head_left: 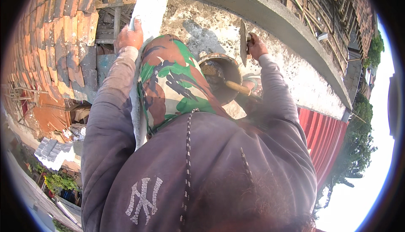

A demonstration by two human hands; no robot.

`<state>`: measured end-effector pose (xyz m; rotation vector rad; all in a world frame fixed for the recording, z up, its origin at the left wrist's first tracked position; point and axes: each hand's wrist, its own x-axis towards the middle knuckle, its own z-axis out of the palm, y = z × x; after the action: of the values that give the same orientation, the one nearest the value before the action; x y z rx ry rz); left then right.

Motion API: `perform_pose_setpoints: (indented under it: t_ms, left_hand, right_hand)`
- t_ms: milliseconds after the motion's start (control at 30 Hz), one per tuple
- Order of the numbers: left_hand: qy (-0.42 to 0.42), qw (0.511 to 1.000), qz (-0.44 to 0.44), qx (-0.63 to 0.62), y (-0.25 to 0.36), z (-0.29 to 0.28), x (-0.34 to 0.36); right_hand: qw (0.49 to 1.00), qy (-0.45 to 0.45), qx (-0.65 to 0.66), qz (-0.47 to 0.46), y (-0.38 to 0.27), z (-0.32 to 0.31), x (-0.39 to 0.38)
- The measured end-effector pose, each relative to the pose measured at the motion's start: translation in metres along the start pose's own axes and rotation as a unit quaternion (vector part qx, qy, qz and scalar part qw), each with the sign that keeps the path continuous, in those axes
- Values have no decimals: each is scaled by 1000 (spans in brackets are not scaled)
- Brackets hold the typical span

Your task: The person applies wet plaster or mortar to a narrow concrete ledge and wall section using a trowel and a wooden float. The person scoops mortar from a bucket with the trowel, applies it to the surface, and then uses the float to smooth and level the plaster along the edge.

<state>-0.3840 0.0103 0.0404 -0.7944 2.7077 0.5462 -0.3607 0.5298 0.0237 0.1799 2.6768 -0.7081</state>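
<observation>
Bucket [234, 72], round and grimy, sitting near right hand [257, 47] clenching thin flat dark trowel [243, 42]; left hand [129, 37] kinda clutching whitish concrete ledge [152, 4].

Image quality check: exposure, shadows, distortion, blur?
Head view: sky blown out at right; hard shadow on the sunlit slab; bucket dim inside; concrete ledge bowed by the fisheye, corners black. Also head view: reddish-brown haze blurs the dark sweatshirt low down; right hand and flat tool look fairly sharp.
</observation>
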Motion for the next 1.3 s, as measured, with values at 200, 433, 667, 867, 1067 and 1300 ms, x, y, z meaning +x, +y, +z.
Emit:
perform_pose_setpoints:
  t_ms: [200, 433, 667, 867, 1067, 1300]
  left_hand:
    - [-2, 1000, -12, 11, -4, 5, 11]
    - [31, 999, 6, 30, 0, 6, 2]
    - [22, 999, -25, -1, -8, 0, -10]
    - [117, 988, 37, -96, -6, 23, 4]
    - [216, 945, 142, -200, -48, 19, -21]
    - [53, 943, 269, -186, -3, 53, -184]
  right_hand:
    - [953, -93, 276, 78, 23, 21, 51]
    - [986, -98, -124, 56, 64, 68, 71]
    - [970, -167, -176, -22, 19, 69, 78]
    - [879, -182, -291, -330, 155, 90, 172]
    - [875, -268, -263, -305, -5, 83, 156]
    - [869, -231, -256, -355, -78, 75, 139]
